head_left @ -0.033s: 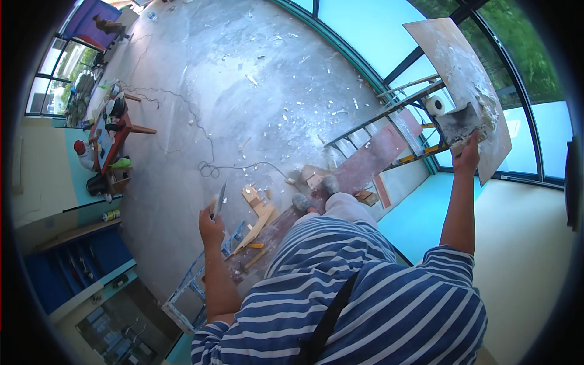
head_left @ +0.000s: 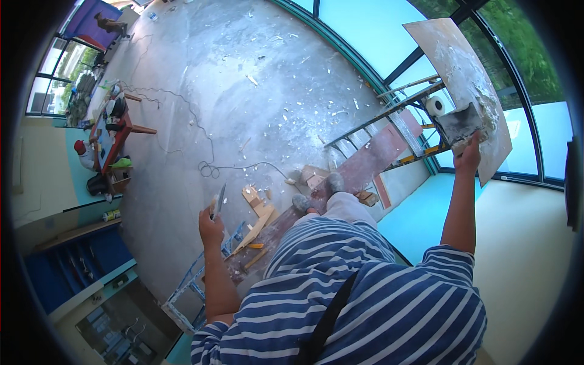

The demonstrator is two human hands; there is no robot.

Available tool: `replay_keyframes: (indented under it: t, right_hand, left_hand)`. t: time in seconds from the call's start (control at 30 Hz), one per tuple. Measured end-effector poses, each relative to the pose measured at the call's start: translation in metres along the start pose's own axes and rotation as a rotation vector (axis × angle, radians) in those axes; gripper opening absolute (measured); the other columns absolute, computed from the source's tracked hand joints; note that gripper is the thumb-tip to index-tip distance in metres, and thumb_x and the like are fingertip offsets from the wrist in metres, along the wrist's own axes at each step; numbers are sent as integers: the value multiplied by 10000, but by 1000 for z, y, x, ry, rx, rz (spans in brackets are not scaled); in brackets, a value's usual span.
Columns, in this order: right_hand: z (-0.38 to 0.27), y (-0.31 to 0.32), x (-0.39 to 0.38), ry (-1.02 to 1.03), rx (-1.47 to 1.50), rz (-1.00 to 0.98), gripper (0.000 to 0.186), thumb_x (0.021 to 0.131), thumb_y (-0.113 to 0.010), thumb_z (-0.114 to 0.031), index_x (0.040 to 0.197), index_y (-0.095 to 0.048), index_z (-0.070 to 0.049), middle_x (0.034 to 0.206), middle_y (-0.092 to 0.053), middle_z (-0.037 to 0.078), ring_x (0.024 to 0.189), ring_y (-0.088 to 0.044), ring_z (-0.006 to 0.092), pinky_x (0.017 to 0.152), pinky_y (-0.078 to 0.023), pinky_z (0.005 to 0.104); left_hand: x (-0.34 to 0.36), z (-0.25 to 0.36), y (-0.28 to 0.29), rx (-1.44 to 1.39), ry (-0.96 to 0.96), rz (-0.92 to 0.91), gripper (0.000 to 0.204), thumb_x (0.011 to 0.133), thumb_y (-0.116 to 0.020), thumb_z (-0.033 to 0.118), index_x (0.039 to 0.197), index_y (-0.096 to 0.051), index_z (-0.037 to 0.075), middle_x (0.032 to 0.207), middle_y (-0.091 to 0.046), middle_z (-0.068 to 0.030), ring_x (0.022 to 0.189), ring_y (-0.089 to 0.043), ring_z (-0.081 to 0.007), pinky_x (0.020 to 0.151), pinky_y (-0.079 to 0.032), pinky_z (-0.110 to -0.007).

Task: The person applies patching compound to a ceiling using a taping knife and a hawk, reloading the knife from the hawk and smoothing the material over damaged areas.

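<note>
My right hand [head_left: 467,157], raised at the right, is closed around the handle of a wide plaster-smeared putty knife [head_left: 457,123]. The blade overlaps the near face of a tan board [head_left: 441,48] coated with grey-white plaster; whether they touch I cannot tell. Beside the blade, on the ladder top, is a white roll [head_left: 435,106] with a dark hole. My left hand [head_left: 212,229] is out at the left, fingers wrapped around another putty knife [head_left: 220,196], whose thin blade appears nearly edge-on and points upward.
I stand on a raised, dusty plank [head_left: 365,167] spanning a stepladder [head_left: 398,112] and a blue ladder [head_left: 194,274]. On it lie a hammer [head_left: 253,260] and wood pieces [head_left: 260,210]. Below, a cable [head_left: 237,167] and scraps litter the floor. Another person [head_left: 86,155] sits by a red-edged table [head_left: 118,143].
</note>
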State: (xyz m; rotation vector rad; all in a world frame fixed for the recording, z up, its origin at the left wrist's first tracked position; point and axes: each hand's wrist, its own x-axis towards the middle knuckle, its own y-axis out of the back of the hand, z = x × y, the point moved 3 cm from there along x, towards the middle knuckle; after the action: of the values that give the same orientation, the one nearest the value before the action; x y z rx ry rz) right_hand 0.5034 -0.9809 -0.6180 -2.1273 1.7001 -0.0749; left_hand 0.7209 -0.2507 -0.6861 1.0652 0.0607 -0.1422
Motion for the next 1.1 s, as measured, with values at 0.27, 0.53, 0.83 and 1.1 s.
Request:
replay_keyframes:
  t: [0.27,0.53,0.83,1.1]
  right_hand:
    - [-10,24,89,-32,65,56,531,926,-552,-385,1310,-426,-40,1244,-530,111,1110,-550,292,946,-462,429]
    - [-12,30,173,-47,66,150,430,947,-507,-349,1279,-476,-78,1200,-576,89,1078,-582,279,918,-482,419]
    - [-3,21,217,-162,123,-28,483,957,-471,-368,1294,-440,-23,1262,-533,132,1115,-556,323,959,-456,470]
    - [22,11,210,-226,200,-73,464,948,-495,-359,1273,-467,-30,1229,-556,114,1082,-579,293,942,-476,425]
  left_hand:
    - [-5,44,-20,35,30,-25,290,795,-627,92,1068,-587,3,952,-555,-158,916,-568,-348,799,-456,-394]
    - [9,126,-61,-60,-18,-1,292,807,-652,159,1046,-609,-2,924,-637,-190,877,-623,-337,780,-469,-396]
    - [13,206,-95,-93,-163,-9,284,825,-614,136,1072,-579,0,881,-588,-166,827,-590,-323,744,-463,-392]
    - [22,263,-98,-126,-304,-19,294,777,-569,32,1070,-580,9,943,-562,-166,870,-564,-345,790,-464,-396]
